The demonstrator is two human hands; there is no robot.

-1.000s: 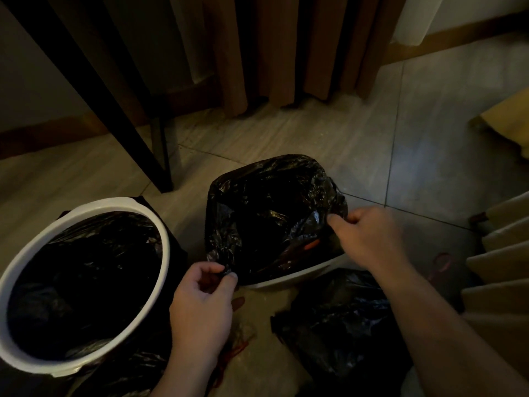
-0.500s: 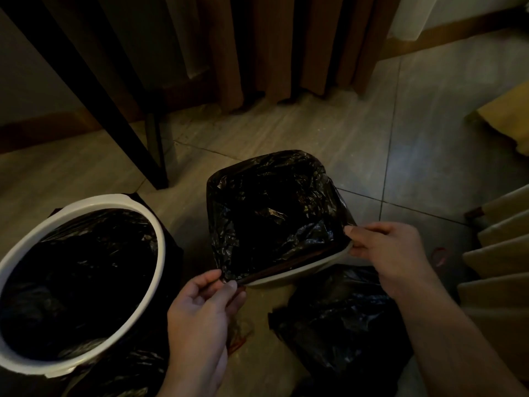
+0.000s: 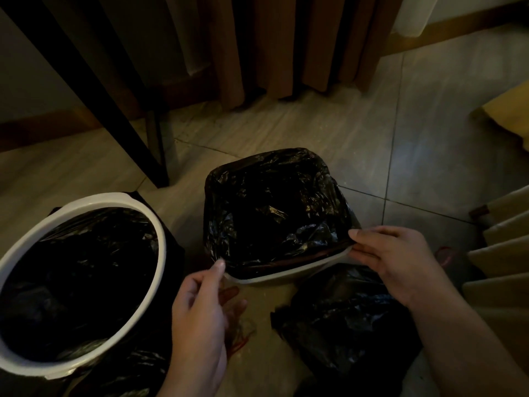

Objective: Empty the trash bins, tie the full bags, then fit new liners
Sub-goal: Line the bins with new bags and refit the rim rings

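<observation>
Tiled floor (image 3: 286, 130) carries the square bin (image 3: 286, 277) just ahead of both hands: the right hand (image 3: 400, 259) pinches its black liner (image 3: 274, 213) at the rim's near-right corner, the left hand (image 3: 200, 316), grip unclear, thumbs the near-left corner, both equally near.

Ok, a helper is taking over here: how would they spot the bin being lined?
Find the dark table leg; two bins stand in front of it. Take the smaller, squarish bin on the right, where the right hand holds the black liner at the rim. Its neighbour, the round bin, has a broad white rim.
</observation>
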